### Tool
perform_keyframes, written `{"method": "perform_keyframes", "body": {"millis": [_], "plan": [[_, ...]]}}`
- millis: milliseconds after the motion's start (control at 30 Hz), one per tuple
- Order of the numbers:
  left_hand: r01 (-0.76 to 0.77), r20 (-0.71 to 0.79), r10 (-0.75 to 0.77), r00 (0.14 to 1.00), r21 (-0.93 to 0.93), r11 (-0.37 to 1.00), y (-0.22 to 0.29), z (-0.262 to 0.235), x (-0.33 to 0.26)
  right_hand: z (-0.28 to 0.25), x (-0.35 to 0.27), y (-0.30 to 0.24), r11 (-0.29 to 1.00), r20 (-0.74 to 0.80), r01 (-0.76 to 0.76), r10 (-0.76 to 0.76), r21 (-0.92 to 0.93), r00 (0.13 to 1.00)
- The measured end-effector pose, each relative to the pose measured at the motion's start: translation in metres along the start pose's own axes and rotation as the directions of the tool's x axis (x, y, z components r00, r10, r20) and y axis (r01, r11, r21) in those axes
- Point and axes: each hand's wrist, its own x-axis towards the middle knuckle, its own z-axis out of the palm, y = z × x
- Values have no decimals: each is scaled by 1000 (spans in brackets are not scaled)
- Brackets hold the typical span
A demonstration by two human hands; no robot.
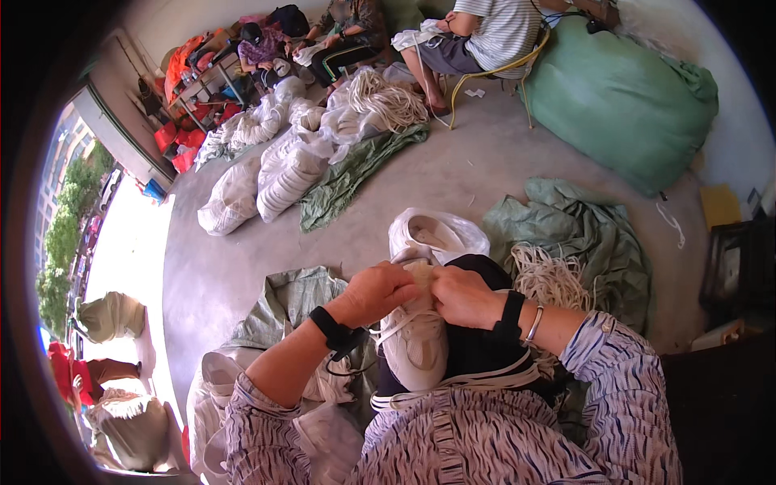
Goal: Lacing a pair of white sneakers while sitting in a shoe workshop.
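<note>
A pale white sneaker [416, 352] lies on my dark-covered lap, its toe pointing toward me. My left hand [373, 293] is closed at the left side of its upper opening, fingertips bent against it. From the other side my right hand [467, 296] pinches at the same opening, close to the left fingers. Whether a lace end is between the fingertips is hidden. A white lace [393, 325] loops out at the shoe's left side. More white laces [477, 380] lie across my lap. Just beyond my hands sits an open clear plastic bag [467, 236] with pale shoe parts inside.
A bundle of white laces [551, 276] rests on green sacking [578, 218] to my right. White shoes [222, 372] are piled at my left. Farther off are filled bags [293, 174], a big green sack [618, 105] and several seated people handling white items.
</note>
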Motion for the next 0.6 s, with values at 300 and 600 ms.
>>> {"method": "perform_keyframes", "body": {"millis": [300, 600], "plan": [[65, -330, -176, 927, -322, 945, 2, 37, -17, 3, 0, -5, 984, 81, -6, 21, -177, 996], [125, -324, -109, 940, 30, 992, 4, 31, -18, -27, 4, 14, 390, -142, -13, 366, 921, 920]]}}
